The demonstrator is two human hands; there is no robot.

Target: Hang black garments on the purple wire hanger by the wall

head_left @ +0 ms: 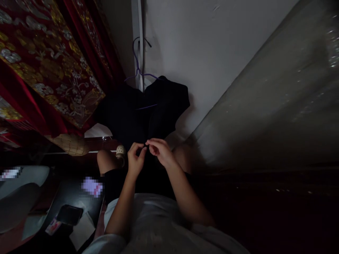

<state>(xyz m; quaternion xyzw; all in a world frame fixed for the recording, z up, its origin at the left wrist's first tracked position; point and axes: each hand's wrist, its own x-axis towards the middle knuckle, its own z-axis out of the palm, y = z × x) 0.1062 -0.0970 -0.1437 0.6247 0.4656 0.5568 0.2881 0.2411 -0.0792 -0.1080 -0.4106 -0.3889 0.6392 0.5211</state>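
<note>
Black garment [169, 106] hangs off purple hanger's [138, 71] sloping edges; left hand [135, 160] and right hand [162, 151] half-curled, near-pinching at its lower front, hold can't tell; small, close pinches probably work best.

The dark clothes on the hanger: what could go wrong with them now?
A hard tug might pull the dark garment off the thin purple hanger, or unhook the hanger, since it hangs only by its hook.

The light is dim and the cloth is very dark, so the left hand and right hand, close together at its lower front, could miss a small spot. I can't tell whether they grip anything.
</note>
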